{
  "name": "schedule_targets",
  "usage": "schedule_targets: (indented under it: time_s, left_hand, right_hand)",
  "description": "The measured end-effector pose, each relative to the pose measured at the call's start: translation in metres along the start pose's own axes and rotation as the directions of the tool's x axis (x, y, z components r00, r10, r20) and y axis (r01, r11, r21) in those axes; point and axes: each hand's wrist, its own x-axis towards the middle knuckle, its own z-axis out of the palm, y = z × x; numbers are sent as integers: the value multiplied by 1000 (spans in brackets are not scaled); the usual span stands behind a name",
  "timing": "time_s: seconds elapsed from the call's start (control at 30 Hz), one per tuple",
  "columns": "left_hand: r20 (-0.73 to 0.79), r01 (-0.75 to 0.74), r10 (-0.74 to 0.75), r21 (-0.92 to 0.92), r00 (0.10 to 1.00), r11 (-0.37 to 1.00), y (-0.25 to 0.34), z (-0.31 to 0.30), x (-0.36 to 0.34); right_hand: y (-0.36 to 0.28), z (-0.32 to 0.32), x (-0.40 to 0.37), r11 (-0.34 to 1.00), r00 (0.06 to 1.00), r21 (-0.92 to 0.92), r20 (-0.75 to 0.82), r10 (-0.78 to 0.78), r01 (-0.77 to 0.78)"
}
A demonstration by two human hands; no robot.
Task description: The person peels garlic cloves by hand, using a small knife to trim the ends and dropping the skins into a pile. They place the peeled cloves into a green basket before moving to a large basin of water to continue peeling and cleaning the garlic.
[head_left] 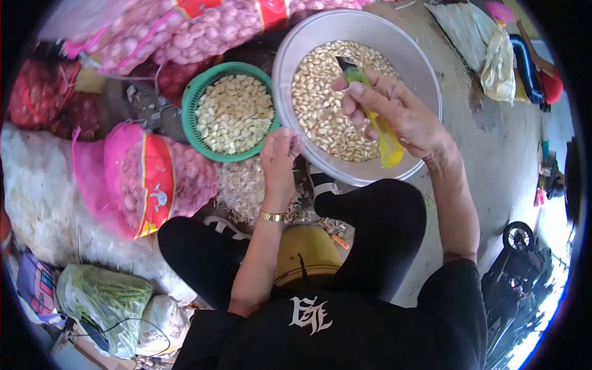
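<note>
One camera serves here, worn on the person's head and looking forward and steeply down over the chest. The shirt lies along the bottom edge, close to the lens, with the knees spread above it. The left hand and right hand come up past the centre, seen from above. Beyond them the view drops into the open tops of the basket and tub. The lens is very wide, with dark rounded corners, and at far right takes in the motorbike, small and tipped sideways
</note>
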Motion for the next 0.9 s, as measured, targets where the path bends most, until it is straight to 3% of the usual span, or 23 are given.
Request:
schedule_targets:
  time_s: [0.07, 0.13, 0.2, 0.3, 0.4, 0.43, 0.47, 0.5, 0.53, 0.6, 0.63, 0.7, 0.83, 0.9]
  left_hand:
    - [59, 39, -39, -7, 997, 999, -25, 18, 13]
    - [123, 107, -128, 159, 984, 981, -51, 34, 28]
    - [153, 148, -176, 182, 972, 972, -85, 44, 50]
    - [94, 260, -294, 267, 951, 928, -130, 53, 73]
    - [34, 278, -329, 457, 944, 845, -163, 63, 99]
    - [47, 251, -318, 509, 947, 823, -177, 62, 115]
    - [219, -101, -70, 682, 973, 724, -200, 50, 140]
    - [433, -433, 125, 744, 893, 510, -221, 38, 164]
    - [433, -424, 108, 750, 895, 507, -224, 42, 179]
    - [733, -733, 72, 679, 676, -32, -223, 52, 203]
    - [736, -735, 65, 677, 674, -33, -224, 51, 210]
    - [718, -734, -164, 638, 676, -233, -226, 49, 217]
    - [686, -714, -206, 647, 698, -268, -229, 34, 217]
    - [658, -685, -195, 714, 727, -145, -230, 30, 221]
  right_hand:
    - [26, -30, 0, 1000, 997, -13, -70, 9, -9]
    - [75, -49, -2, 994, 974, -81, -221, 55, -75]
    - [141, -56, 4, 985, 933, 80, -316, 170, -152]
    - [234, -55, 18, 953, 883, 250, -388, 262, -173]
    - [279, -57, 28, 952, 830, 220, -472, 297, -215]
    - [281, -59, 34, 960, 799, 242, -546, 252, -138]
    - [283, -63, 39, 966, 761, 253, -614, 209, -61]
    - [285, -67, 40, 961, 755, 270, -616, 226, -67]
    - [285, -72, 39, 964, 738, 259, -638, 220, -64]
    - [288, -79, 35, 965, 711, 256, -668, 222, -60]
    - [289, -83, 32, 970, 697, 219, -679, 229, -104]
    - [294, -88, 26, 969, 665, 160, -704, 247, -191]
    - [293, -102, 23, 969, 651, 90, -726, 223, -231]
    - [288, -115, 28, 949, 562, 14, -803, 199, -316]
